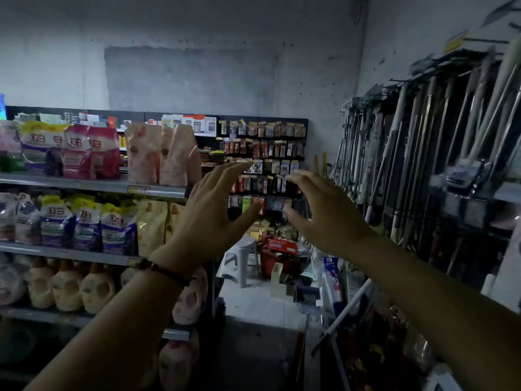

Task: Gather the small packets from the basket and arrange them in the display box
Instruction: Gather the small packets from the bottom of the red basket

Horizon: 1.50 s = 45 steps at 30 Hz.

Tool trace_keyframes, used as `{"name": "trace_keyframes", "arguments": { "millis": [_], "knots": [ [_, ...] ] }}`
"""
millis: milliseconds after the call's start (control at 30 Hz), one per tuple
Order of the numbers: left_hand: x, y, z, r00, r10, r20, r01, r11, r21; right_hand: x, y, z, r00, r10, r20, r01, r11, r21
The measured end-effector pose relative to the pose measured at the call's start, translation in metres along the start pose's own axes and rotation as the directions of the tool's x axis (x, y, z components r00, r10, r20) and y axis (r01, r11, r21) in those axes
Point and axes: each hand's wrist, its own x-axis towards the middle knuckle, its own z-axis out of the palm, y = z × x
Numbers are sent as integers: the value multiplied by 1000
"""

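Red basket stands on the floor at the far end of the aisle, just beside a white plastic stool. A red carton lies across the basket's top. Too dim and too small to tell whether packets lie inside it.

Left hand: raised in mid-air, fingers straight and spread, thumb out to the side, holding and touching nothing. Bead bracelet on that wrist.

Right hand: raised level with the left, fingers loosely curved and apart, also holding nothing. The two hands face each other with a gap between them.

Beyond the hands, a pegboard of small hanging packets. Shelves of detergent pouches to the left, long-handled mops racked to the right.
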Motion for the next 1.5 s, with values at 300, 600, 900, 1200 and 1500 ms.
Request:
{"name": "trace_keyframes", "arguments": {
  "millis": [300, 600, 900, 1200, 1500],
  "knots": [
    [22, -107, 78, 969, -94, 227, 63, 988, 141, 55, 41, 108, 963, 205, 173, -192, 977, -90],
    [87, -293, 176, 900, -141, 413, 57, 976, 209, 186, 89, 267, 916, 254, 311, -220, 965, -141],
    [170, -421, 313, 864, -127, 487, 50, 984, 168, 279, 195, 391, 861, 358, 362, -314, 933, -175],
    [273, -544, 512, 837, -181, 517, 96, 978, 187, 386, 382, 529, 850, 377, 369, -357, 926, -123],
    [396, -681, 673, 830, -314, 462, 189, 936, 297, 547, 556, 659, 856, 279, 436, -275, 958, -74]
  ]
}}
